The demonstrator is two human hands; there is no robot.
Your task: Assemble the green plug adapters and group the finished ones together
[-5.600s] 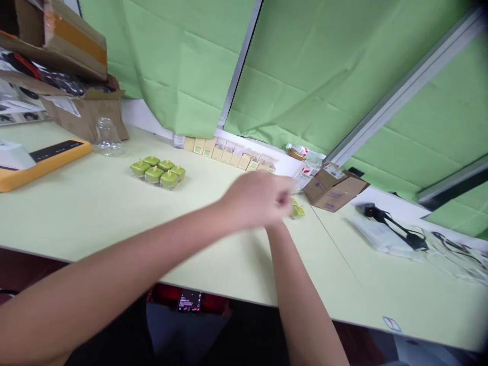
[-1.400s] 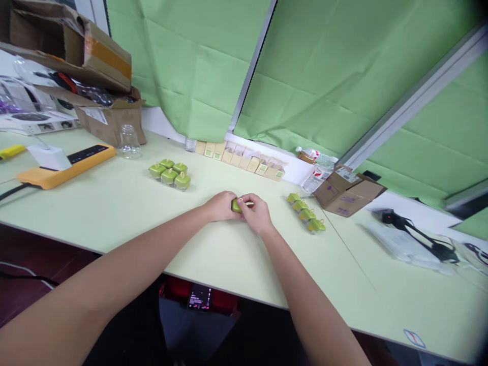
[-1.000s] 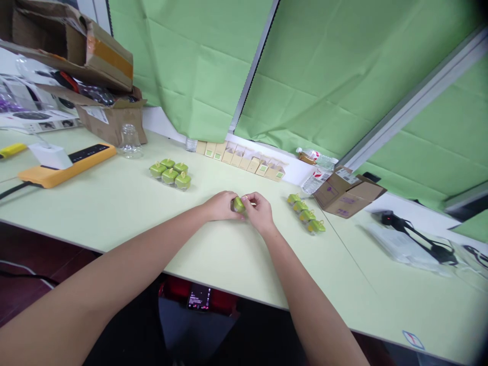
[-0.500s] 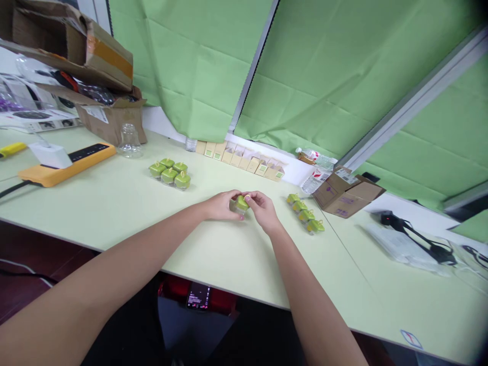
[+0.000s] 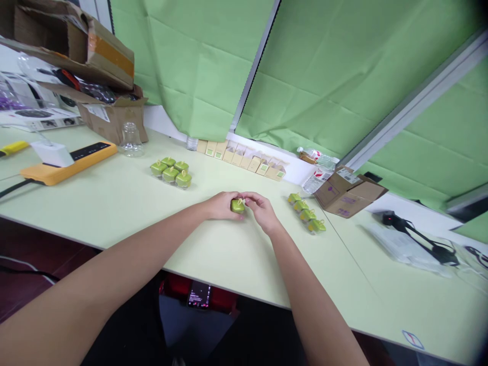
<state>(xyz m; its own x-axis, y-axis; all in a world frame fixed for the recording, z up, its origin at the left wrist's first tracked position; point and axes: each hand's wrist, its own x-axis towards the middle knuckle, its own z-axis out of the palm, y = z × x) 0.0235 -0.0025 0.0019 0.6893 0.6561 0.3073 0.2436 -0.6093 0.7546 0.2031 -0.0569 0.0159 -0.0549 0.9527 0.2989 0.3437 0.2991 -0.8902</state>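
A small clear container with a green lid (image 5: 237,206) and a pale yellow loop on top is held just above the table's middle. My left hand (image 5: 224,205) wraps round its left side, thumb below and fingers behind. From the right, my right hand (image 5: 262,209) pinches at the loop with thumb and forefinger. More green-lidded containers stand on the table: a cluster in two rows (image 5: 170,174) to the left, and a slanting line (image 5: 306,212) to the right.
Small cardboard boxes (image 5: 244,157) line the wall. At left are an orange power strip (image 5: 68,163), a clear jar (image 5: 130,140) and stacked cartons (image 5: 110,119). Toward the right lie plastic bottles (image 5: 317,179), an opened carton (image 5: 347,193) and a black strap-like device (image 5: 419,236). A phone (image 5: 199,295) sits below the table edge.
The held container has tilted, so its green lid now faces me more. My right thumb and forefinger have shifted slightly off the lid's top toward the loop's right side.
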